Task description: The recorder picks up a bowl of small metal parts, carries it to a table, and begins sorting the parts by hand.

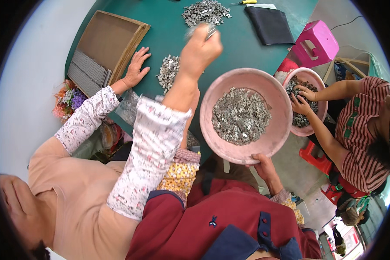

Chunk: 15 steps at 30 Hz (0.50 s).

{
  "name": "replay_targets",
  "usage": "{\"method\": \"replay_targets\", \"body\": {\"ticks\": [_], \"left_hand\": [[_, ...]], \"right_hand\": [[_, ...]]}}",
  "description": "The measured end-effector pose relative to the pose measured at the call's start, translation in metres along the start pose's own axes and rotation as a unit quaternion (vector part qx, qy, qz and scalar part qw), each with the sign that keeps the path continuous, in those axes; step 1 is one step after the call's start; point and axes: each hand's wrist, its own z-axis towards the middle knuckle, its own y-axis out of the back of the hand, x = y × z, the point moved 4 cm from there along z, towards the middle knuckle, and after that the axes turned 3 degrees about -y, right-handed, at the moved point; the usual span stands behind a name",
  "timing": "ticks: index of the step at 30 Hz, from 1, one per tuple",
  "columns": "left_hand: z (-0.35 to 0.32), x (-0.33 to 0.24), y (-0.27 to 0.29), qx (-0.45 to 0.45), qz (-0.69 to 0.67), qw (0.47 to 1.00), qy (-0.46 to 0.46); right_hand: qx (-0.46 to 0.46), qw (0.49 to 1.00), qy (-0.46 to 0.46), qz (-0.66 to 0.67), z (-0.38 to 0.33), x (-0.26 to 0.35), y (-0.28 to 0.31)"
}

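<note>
My right hand (264, 169) grips the near rim of a pink plastic basin (212, 93), thumb over the edge and fingers beneath. A heap of small silvery-grey metal pieces (242, 115) covers the basin's bottom. My left forearm, in a yellow floral sleeve cover (177, 177), reaches up toward the table. A co-worker's arm crosses in front of it, so my left hand is hidden and its fingers cannot be made out. Near that spot lies a pile of similar metal pieces (168, 73), left of the basin.
On the green table (242, 54) are another metal pile (206, 13), a black pouch (271, 25), a yellow-handled tool (248, 2) and a wood-framed tray (106, 39). One co-worker's blurred fist (200, 50) hovers mid-table. Another's hands work in a second pink basin (320, 80).
</note>
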Motion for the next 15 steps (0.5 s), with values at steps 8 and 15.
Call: {"method": "replay_targets", "body": {"ticks": [8, 15], "left_hand": [[0.179, -0.128, -0.016, -0.050, 0.198, 0.976, -0.068], [0.266, -0.228, -0.013, -0.080, -0.046, 0.976, -0.195]], "right_hand": [[-0.090, 0.996, 0.023, 0.009, -0.061, -0.033, 0.066], [-0.104, 0.993, 0.000, 0.057, -0.075, -0.053, 0.083]]}}
